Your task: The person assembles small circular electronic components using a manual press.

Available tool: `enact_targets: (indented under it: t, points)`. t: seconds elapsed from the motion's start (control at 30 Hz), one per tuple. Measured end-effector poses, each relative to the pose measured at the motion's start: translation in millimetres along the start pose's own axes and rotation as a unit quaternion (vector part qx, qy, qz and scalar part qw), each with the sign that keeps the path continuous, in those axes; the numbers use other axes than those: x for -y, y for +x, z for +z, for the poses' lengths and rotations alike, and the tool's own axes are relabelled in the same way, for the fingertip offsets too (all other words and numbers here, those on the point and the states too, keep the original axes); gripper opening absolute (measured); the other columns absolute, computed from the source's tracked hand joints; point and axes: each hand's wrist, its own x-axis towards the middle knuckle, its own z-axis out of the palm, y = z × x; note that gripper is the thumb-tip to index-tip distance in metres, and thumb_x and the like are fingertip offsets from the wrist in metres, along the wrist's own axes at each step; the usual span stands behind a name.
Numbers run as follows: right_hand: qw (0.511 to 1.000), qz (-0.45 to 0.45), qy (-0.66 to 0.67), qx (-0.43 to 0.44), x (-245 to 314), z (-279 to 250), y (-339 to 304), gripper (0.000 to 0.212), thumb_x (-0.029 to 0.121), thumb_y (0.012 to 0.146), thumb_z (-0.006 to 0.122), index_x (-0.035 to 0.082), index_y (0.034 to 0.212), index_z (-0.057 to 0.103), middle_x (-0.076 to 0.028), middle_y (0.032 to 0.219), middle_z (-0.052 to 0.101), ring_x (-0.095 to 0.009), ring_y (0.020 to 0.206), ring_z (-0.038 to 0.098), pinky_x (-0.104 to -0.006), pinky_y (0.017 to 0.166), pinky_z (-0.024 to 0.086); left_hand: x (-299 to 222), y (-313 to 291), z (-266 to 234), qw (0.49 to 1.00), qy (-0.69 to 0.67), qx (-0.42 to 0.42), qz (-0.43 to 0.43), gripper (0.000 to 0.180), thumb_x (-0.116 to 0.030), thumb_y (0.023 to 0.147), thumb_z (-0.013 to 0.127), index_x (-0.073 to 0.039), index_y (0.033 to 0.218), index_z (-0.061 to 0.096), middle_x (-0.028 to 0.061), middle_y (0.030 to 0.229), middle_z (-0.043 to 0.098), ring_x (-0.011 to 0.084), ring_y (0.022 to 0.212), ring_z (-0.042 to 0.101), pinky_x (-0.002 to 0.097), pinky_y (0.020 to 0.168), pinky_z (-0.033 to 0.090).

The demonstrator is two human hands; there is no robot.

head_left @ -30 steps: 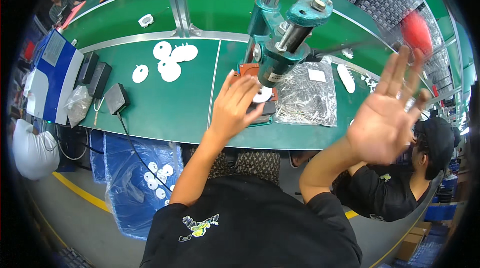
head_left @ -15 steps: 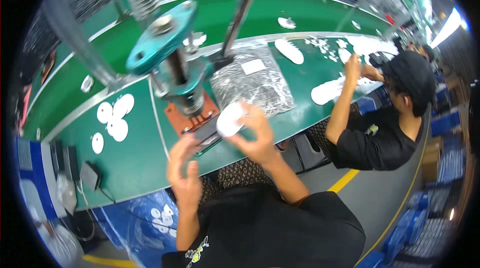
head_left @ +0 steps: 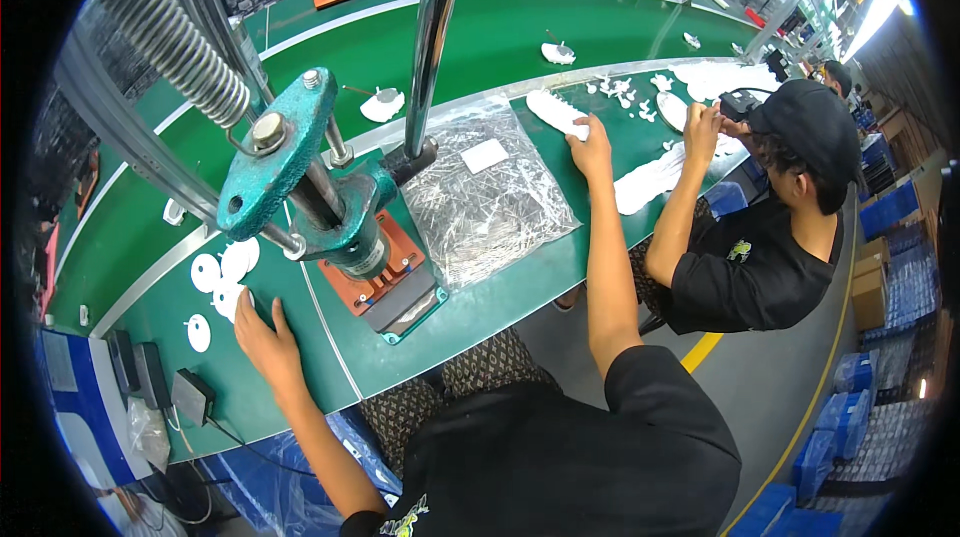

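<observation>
My left hand [head_left: 266, 339] rests at the left of the green bench, thumb and fingers apart. Its fingertips touch the right edge of a white disc [head_left: 227, 297] in a small group of flat white discs. My right hand [head_left: 592, 149] is stretched far forward, its thumb and fingers closed on the near end of an oblong row of white pieces [head_left: 553, 111]. Between my arms stands a teal hand press [head_left: 285, 152] with a steel ram. Under the ram, an orange base [head_left: 400, 245] carries a dark grey block [head_left: 402, 299].
A clear plastic bag [head_left: 500, 202] with a white label lies right of the press. The press's steel lever [head_left: 432, 57] rises beside it. A co-worker [head_left: 765, 227] handles white parts at right. Behind runs a green conveyor [head_left: 490, 32] with white parts. A black box [head_left: 192, 395] trails a cable.
My right hand no longer holds the white disc and has moved forward and right to the oblong row. My left hand has moved left from the press to the discs.
</observation>
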Motion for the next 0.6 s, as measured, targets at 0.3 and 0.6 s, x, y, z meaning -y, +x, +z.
enact_targets:
  t: [0.3,0.6]
  points:
    - [0.98,-0.092,0.112,-0.139,75.5,-37.8,-43.7,0.036,0.005,0.083,0.066,0.0,0.117,0.058,-0.022,0.129,0.058,-0.038,0.126,0.051,-0.045,0.109,0.036,15.9,0.7,-13.9,0.999,-0.002,0.014,-0.031,0.027,-0.003,0.09,0.063,-0.006,0.117,0.065,0.0119,0.122,0.064,0.0325,0.115,0.057,0.0419,0.099,0.044]
    - [0.95,-0.244,0.124,0.148,166.6,-59.0,-182.8,0.015,0.005,0.08,0.073,0.002,0.094,0.069,-0.011,0.097,0.064,-0.03,0.093,0.06,-0.0398,0.083,0.048,25.9,6.7,-8.5,0.998,0.05,-0.039,0.019,0.033,-0.009,0.091,0.066,-0.01,0.124,0.063,0.0107,0.133,0.06,0.0316,0.122,0.055,0.0408,0.102,0.044]
